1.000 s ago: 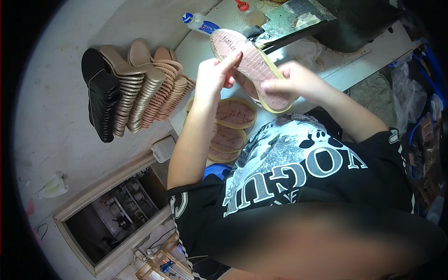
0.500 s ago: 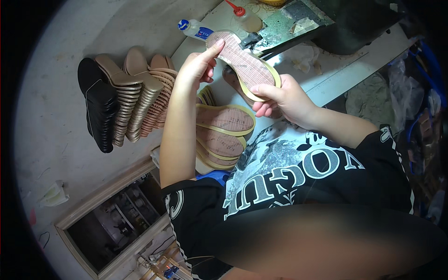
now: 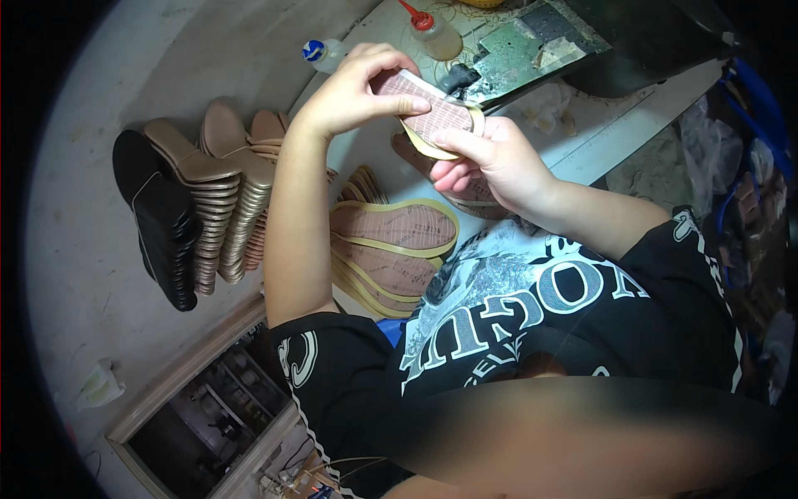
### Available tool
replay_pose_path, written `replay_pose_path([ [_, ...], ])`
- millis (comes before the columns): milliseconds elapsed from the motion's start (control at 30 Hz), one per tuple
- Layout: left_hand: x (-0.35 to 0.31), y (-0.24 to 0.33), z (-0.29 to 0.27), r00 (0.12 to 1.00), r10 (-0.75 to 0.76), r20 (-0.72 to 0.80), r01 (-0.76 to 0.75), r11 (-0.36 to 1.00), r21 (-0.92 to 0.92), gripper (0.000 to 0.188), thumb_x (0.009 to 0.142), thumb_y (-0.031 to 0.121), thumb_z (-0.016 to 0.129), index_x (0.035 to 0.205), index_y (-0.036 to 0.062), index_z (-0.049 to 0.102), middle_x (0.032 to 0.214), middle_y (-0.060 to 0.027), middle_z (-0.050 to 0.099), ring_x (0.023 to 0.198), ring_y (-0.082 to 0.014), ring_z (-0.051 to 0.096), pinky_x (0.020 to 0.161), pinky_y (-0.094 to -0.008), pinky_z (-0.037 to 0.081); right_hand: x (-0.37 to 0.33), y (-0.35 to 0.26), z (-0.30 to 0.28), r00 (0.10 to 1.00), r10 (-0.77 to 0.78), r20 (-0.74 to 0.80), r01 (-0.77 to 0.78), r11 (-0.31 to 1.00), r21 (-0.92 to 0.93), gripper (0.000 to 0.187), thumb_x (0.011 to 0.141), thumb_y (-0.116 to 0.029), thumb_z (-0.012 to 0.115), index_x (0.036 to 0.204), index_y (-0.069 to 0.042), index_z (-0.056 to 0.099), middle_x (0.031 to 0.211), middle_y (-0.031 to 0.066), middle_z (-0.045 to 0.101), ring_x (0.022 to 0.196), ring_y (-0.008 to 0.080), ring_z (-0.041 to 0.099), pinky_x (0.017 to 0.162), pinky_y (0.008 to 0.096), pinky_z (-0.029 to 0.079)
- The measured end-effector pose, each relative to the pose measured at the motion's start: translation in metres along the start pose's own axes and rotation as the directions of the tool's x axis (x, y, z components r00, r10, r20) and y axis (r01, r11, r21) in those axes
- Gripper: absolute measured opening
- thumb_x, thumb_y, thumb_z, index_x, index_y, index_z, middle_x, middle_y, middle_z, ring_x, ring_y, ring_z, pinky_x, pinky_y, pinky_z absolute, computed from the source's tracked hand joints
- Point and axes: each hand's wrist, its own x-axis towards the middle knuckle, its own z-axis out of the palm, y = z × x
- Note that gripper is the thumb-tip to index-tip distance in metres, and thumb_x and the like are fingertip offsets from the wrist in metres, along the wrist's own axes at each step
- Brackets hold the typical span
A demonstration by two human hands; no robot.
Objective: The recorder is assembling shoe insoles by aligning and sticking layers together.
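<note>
A shoe insole (image 3: 440, 123) with a pinkish lined face and a yellow rim is held between my hands, above the white table. My left hand (image 3: 359, 93) grips its far-left end, thumb lying across the lined face. At the opposite end, my right hand (image 3: 509, 164) pinches the yellow rim, thumb on top and fingers curled beneath. The insole looks bent, and my left hand hides part of it. Below lies another insole (image 3: 409, 158), partly covered by my right hand. Nearer to me, several yellow-rimmed insoles (image 3: 397, 229) overlap in a pile.
Banded stacks of black insoles (image 3: 158, 220) and gold and pink insoles (image 3: 218, 216) stand at the left. A red-tipped squeeze bottle (image 3: 436, 37) and a blue-capped bottle (image 3: 326, 55) stand at the back. Beside the held insole is a worn green plate (image 3: 524, 58) with a black fitting (image 3: 457, 80).
My left hand has brought its thumb across the insole's face and wrapped its end. The insole now looks bent, and both hands have shifted slightly left. The view has shifted a little.
</note>
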Motion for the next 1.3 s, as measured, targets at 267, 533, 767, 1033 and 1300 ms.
replay_pose_path([
  [267,0.004,0.013,-0.014,0.957,-0.216,0.193,0.249,0.954,-0.167,0.038,0.075,0.032,0.078,0.084,0.0025,0.056,0.066,0.002,0.048,0.062,-0.0055,0.046,0.053,-0.022,0.039,0.003,-0.008,0.001,0.997,0.038,-0.073,-0.041,0.998,-0.047,0.038,0.091,-0.032,0.059,0.091,0.006,0.063,0.078,0.0131,0.067,0.068,0.0158,0.068,0.059,0.0203,0.053],
  [533,-0.023,0.034,0.005,0.947,-0.301,0.116,0.318,0.929,-0.187,0.037,0.083,0.041,0.065,0.091,0.0049,0.063,0.06,-0.005,0.054,0.057,-0.0133,0.051,0.054,-0.0292,0.04,-0.004,-0.009,-0.002,0.995,0.049,-0.087,-0.051,0.998,-0.022,0.044,0.092,-0.035,0.059,0.095,0.008,0.063,0.083,0.0184,0.068,0.07,0.0185,0.069,0.061,0.0219,0.056],
  [767,-0.036,0.045,0.023,0.91,-0.383,0.157,0.414,0.85,-0.326,0.034,0.092,0.034,0.058,0.084,0.0017,0.056,0.065,0.0035,0.046,0.062,-0.0047,0.04,0.054,-0.0228,0.036,0.004,-0.011,-0.01,0.998,0.045,-0.035,-0.046,0.998,-0.04,0.043,0.093,-0.036,0.056,0.101,0.006,0.062,0.088,0.0173,0.068,0.072,0.0198,0.07,0.061,0.0229,0.057],
  [1033,-0.042,0.052,0.034,0.838,-0.529,0.132,0.538,0.76,-0.365,0.034,0.095,0.034,0.054,0.089,0.0006,0.058,0.07,0.0013,0.055,0.063,-0.0036,0.047,0.056,-0.0213,0.04,0.016,-0.016,-0.015,0.998,0.067,0.011,-0.066,0.996,-0.063,0.043,0.091,-0.037,0.057,0.102,0.005,0.062,0.091,0.0172,0.067,0.074,0.0207,0.07,0.061,0.0246,0.057],
  [1300,-0.04,0.055,0.035,0.743,-0.619,0.254,0.632,0.525,-0.57,0.035,0.091,0.038,0.059,0.081,0.0039,0.063,0.066,-0.0033,0.063,0.049,-0.01,0.057,0.043,-0.0233,0.045,0.023,-0.024,-0.022,0.985,0.162,0.063,-0.154,0.981,-0.12,0.044,0.089,-0.039,0.06,0.098,0.005,0.063,0.086,0.0163,0.066,0.072,0.0195,0.069,0.059,0.024,0.057],
])
